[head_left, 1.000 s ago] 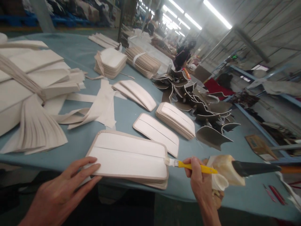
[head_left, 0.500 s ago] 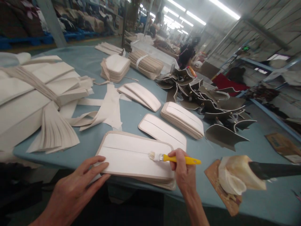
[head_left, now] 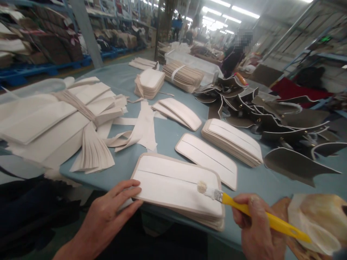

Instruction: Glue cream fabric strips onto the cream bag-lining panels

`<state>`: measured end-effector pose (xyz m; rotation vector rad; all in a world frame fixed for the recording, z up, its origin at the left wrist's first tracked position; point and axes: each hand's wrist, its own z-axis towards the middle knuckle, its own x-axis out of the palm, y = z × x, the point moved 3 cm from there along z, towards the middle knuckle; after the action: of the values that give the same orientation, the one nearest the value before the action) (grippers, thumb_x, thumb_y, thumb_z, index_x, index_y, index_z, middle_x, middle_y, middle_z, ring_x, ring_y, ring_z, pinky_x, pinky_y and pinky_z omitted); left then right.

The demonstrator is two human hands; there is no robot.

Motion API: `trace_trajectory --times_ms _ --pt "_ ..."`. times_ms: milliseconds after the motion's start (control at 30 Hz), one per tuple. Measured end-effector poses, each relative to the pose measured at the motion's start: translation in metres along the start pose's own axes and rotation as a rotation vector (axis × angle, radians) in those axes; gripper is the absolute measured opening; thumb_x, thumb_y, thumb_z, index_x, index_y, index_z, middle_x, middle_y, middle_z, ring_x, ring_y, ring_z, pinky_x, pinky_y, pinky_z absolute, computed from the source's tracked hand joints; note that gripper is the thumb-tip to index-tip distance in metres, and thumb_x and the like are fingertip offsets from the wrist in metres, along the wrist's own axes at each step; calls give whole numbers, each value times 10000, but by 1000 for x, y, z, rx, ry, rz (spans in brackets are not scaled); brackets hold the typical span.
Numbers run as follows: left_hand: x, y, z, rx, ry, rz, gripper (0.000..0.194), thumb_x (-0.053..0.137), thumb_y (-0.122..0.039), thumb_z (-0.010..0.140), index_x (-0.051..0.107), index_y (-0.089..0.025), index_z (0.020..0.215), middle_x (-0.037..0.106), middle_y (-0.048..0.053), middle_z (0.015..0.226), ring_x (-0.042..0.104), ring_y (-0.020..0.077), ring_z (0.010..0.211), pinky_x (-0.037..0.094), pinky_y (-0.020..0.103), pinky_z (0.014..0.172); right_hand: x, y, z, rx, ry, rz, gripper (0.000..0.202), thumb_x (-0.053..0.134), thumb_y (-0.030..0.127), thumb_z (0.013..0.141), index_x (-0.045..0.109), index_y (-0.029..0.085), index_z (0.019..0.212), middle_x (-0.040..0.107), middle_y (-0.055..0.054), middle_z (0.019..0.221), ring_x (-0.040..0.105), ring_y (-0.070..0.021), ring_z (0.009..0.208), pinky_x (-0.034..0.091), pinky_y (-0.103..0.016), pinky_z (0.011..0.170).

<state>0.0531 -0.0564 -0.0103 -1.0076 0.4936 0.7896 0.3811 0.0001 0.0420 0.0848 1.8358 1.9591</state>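
A stack of white panels with beige edging point(head_left: 173, 186) lies at the table's near edge, its top panel marked by a dark line. My left hand point(head_left: 108, 207) grips the stack's near left corner, fingertips on the top panel. In my right hand point(head_left: 257, 220) is a paintbrush point(head_left: 237, 204) with a yellow handle. Its pale bristles are over the right part of the top panel; whether they touch it I cannot tell. Just behind lies another lined white panel point(head_left: 206, 159), with a second panel stack point(head_left: 231, 141) to its right.
A strapped bundle of cream strips point(head_left: 67, 112) covers the table's left side. Dark brown pieces with white edges point(head_left: 295, 162) crowd the right. A pale, stained container point(head_left: 317, 220) stands on a brown board near right. Further bundles and a clear bin point(head_left: 208, 65) sit behind.
My right hand has drawn back to the right and nearer with the paintbrush, its bristles shifting toward the panel's right end. My left hand keeps its place on the stack. The whole view has swung left.
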Motion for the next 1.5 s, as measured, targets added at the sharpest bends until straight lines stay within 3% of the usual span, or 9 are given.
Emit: trace_trajectory --times_ms 200,400,567,700,1000,1200,1300,1367,1500 --pt "-1 -2 1 46 18 66 185 577 -343 1013 716 -272 1112 777 19 1170 786 118 960 569 137 907 54 17 -11 -22 191 43 498 575 637 984 644 193 768 471 50 520 442 -115 493 345 -232 499" --pt "1 -1 -1 57 24 67 187 564 -321 1017 719 -262 1105 775 28 1182 786 129 975 576 155 908 134 30 -29 -1 453 163 458 534 585 1014 583 214 750 522 53 543 466 -114 516 382 -236 536" --pt "1 -3 0 80 15 95 195 543 -312 1026 720 -248 1076 782 31 1161 788 121 952 582 153 891 171 27 -35 -31 505 107 451 535 555 1013 557 218 714 526 52 559 441 -108 518 335 -239 508" --pt "2 -4 -1 90 5 110 208 524 -322 1037 711 -252 1094 782 23 1154 787 111 938 577 144 882 147 21 -27 -20 472 30 460 515 584 1017 609 209 768 506 55 538 433 -115 495 323 -246 494" --pt "6 7 -5 61 -16 63 264 528 -461 1016 734 -318 1101 777 -42 1171 788 109 920 544 119 925 17 -7 20 -41 147 -200 545 558 689 943 634 187 745 464 54 493 429 -117 449 337 -233 453" --pt "7 9 -4 28 -15 29 260 544 -479 997 752 -339 1069 790 -49 1148 791 126 916 551 121 909 -40 -25 32 -18 -19 -308 551 563 690 948 659 173 783 493 43 528 444 -118 469 337 -226 455" --pt "1 6 1 -32 -36 -21 238 579 -496 974 760 -350 1027 803 -48 1106 790 152 917 565 167 947 -48 -15 27 -92 -58 -241 525 586 670 951 657 178 782 497 42 509 453 -119 448 343 -220 429" --pt "-7 5 3 -123 -80 -55 236 630 -527 935 761 -340 994 810 -38 1028 786 170 868 590 201 911 -40 -2 15 -153 -77 -98 483 615 651 949 655 190 809 514 44 503 483 -122 433 359 -213 412" --pt "-19 -3 0 -434 -97 -108 376 763 -597 785 754 -292 1004 726 -39 760 670 130 549 535 188 540 7 26 -28 -120 12 104 339 587 557 1018 686 232 1029 624 43 570 499 -103 400 387 -210 409"
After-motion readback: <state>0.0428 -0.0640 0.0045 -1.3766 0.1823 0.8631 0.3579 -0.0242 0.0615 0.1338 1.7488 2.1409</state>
